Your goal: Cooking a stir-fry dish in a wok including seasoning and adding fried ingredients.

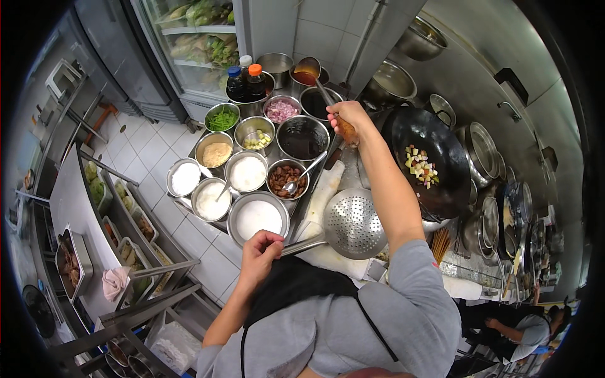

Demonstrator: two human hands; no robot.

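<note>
My right hand (350, 117), arm stretched forward, is closed around the wooden handle of a ladle (324, 93). The ladle's bowl is at a steel pot of orange-red liquid (305, 78) at the back of the seasoning containers. Nearer my body, my left hand (258, 257) grips the handle of a round perforated strainer (355, 223). That strainer lies level beneath my right forearm. To the right, a dark wok (449, 135) holds diced pale, purple-edged pieces (421, 167).
Steel bowls hold white powder (258, 217), brown chunks (287, 178), chopped greens (222, 118) and chopped pink onion (281, 111). Capped bottles (255, 82) stand behind. A glass-door fridge (200, 50) is at the back, a prep counter (82, 214) at left. Another person (523, 331) works at lower right.
</note>
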